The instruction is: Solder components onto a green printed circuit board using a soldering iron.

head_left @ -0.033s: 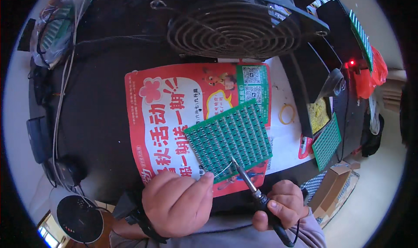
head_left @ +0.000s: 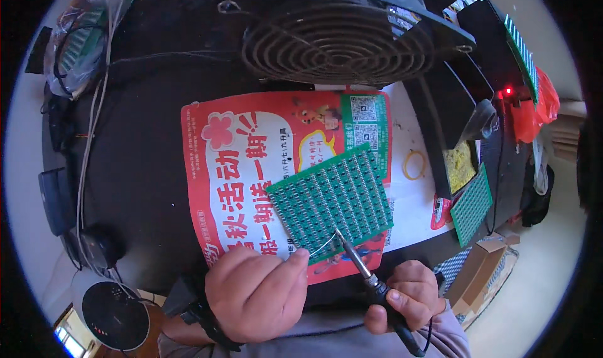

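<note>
A green circuit board (head_left: 333, 201), covered with rows of small dark parts, lies tilted on a red and white printed sheet (head_left: 207, 151). My right hand (head_left: 408, 295) is wrapped round the dark handle of a soldering iron (head_left: 359, 260). Its metal tip meets the board near the front edge. Pinched in my left hand (head_left: 257, 292) is a thin strand of solder wire (head_left: 321, 245), whose far end reaches the iron's tip. A dark band circles my left wrist.
A black fan with a round wire guard (head_left: 339, 47) stands behind the board. Right of it are a yellow sponge (head_left: 460, 166), another green board (head_left: 471, 204), a ring of wire (head_left: 414, 165) and a cardboard box (head_left: 483, 270). Cables (head_left: 94, 119) run down the left side.
</note>
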`<state>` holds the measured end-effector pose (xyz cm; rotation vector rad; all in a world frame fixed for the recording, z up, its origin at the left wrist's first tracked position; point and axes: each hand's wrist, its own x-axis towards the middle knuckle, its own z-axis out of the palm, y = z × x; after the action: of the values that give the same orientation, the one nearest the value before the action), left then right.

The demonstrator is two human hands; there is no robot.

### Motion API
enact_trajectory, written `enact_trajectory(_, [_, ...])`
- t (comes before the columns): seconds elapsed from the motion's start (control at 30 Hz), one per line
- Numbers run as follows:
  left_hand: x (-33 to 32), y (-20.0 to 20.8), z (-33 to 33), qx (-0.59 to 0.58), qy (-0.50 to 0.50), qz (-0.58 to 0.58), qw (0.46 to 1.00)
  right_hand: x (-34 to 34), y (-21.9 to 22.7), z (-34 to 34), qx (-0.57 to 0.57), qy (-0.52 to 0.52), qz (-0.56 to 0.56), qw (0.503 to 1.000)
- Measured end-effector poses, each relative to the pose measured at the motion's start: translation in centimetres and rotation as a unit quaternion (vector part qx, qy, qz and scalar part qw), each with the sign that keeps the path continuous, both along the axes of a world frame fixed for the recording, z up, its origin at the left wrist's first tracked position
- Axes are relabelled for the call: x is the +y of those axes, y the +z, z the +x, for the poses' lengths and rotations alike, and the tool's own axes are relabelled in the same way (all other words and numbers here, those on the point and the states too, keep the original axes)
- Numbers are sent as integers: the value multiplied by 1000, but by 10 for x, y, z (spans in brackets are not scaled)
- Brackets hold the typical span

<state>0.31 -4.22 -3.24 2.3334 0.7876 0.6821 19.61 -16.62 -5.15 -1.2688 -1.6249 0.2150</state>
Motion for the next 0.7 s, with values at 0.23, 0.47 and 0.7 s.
enact_trajectory(0.23, [0,0,0,0,-10,0,1000,0,-4,-5,11,-25,30,999])
enact_trajectory(0.47, [-1,3,-6,42,-21,-22,999,0,-5,-4,18,-18,34,999])
enact_trajectory(0.7, [-3,0,0,-2,33,-6,999,-1,-3,-6,25,-33,29,999])
